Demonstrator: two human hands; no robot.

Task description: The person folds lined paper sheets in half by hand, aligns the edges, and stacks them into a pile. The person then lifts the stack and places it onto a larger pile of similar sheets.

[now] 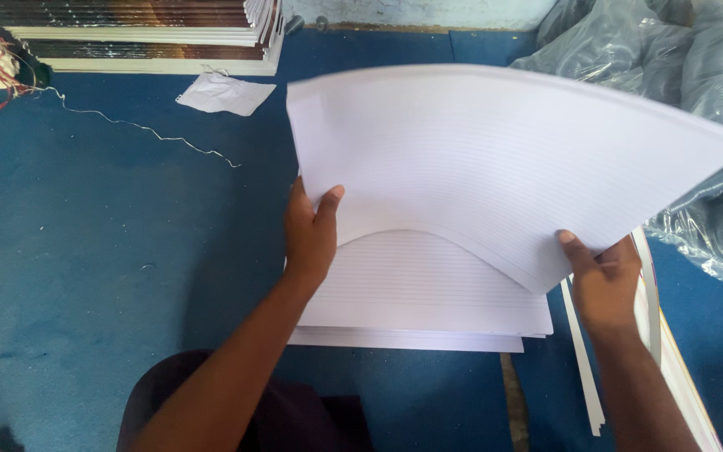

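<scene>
Both hands grip a bent bundle of lined paper (495,159). Left hand (310,230) pinches its edge at 9 o'clock, and right hand (604,280) pinches the corner at 4 o'clock. The bundle arches over a flat paper pile (420,301) on the blue worktop (110,251). Holding both edges evenly should keep the sheets together. Crinkly plastic wrap (696,67) crowds in at 2 o'clock. A paper scrap (223,92) and string (152,130) lie at 11 o'clock.

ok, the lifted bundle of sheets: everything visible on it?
The lifted bundle of sheets is white, faintly ruled paper, several sheets thick at its edge. It bows upward in an arch above the flat paper stack. The left hand pinches its near left edge, the right hand its near right corner. Its far edge fans toward the plastic wrap.
</scene>
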